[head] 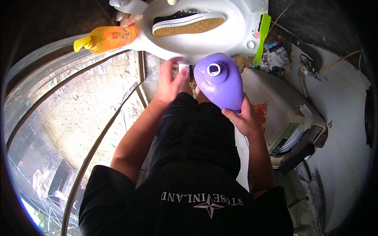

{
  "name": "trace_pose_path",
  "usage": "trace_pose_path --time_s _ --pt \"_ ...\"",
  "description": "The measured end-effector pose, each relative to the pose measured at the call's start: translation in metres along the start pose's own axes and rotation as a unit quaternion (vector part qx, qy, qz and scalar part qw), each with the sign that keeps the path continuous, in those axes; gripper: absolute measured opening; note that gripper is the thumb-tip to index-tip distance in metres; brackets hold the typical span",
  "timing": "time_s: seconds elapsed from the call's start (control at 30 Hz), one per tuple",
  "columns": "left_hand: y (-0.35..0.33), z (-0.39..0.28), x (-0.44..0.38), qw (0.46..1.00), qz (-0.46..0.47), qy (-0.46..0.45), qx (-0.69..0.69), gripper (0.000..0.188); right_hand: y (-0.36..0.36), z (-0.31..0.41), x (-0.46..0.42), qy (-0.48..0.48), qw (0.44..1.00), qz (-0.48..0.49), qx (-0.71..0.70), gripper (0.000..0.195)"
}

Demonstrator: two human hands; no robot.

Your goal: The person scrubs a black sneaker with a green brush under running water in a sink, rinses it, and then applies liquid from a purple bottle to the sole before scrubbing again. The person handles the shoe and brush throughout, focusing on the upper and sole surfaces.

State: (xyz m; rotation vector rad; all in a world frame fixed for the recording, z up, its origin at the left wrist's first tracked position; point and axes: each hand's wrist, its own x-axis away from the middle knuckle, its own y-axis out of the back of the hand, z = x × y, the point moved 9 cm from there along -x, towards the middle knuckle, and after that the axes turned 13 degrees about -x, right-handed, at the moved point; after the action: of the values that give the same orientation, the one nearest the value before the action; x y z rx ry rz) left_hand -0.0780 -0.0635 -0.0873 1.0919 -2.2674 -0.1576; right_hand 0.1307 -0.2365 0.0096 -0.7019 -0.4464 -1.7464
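Note:
My right hand [243, 116] grips the lower end of a large purple plastic bottle [230, 88], whose uncapped mouth faces up towards me. To its left, my left hand [171, 81] is blurred, fingers apart, and no held object shows in it. Just beyond both hands is a white washbasin [165, 48]. In it a black canvas shoe [189, 25] lies on its side, its tan rubber sole towards me. An orange pump bottle [113, 38] with a yellow top lies on the basin's left edge. A green-handled brush [262, 42] rests on the right rim.
A front-loading washing machine [274, 103] stands at the right, below crumpled wrappers [276, 57]. A window with a metal frame [97, 144] runs along the left. A white faucet part [130, 6] is at the basin's upper left.

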Motion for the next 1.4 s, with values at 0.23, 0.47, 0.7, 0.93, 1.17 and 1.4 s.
trace_pose_path --time_s 0.23,0.47,0.7,0.93,1.17,1.4 --pt "-0.036 -0.068 0.059 0.992 -0.006 -0.083 0.092 0.158 -0.026 -0.013 -0.003 0.078 0.997 0.010 0.028 0.062" --pt "-0.009 -0.060 0.070 0.984 -0.100 0.050 0.136 0.108 -0.042 -0.043 -0.007 0.048 0.994 0.027 -0.092 0.064" --pt "-0.101 -0.033 0.131 0.890 0.203 0.233 0.335 0.064 -0.070 -0.073 0.001 0.065 0.992 0.029 -0.102 0.069" --pt "-0.150 0.010 0.117 0.908 0.314 0.161 0.227 0.057 -0.036 -0.134 -0.006 -0.017 0.976 0.010 -0.216 0.074" --pt "-0.119 0.053 0.078 0.921 0.356 0.062 -0.149 0.049 0.040 -0.262 -0.026 -0.157 0.935 -0.164 -0.272 0.060" --pt "-0.078 0.103 0.063 0.943 0.212 0.038 -0.254 0.028 0.137 -0.442 -0.160 -0.104 0.902 -0.367 -0.201 0.053"
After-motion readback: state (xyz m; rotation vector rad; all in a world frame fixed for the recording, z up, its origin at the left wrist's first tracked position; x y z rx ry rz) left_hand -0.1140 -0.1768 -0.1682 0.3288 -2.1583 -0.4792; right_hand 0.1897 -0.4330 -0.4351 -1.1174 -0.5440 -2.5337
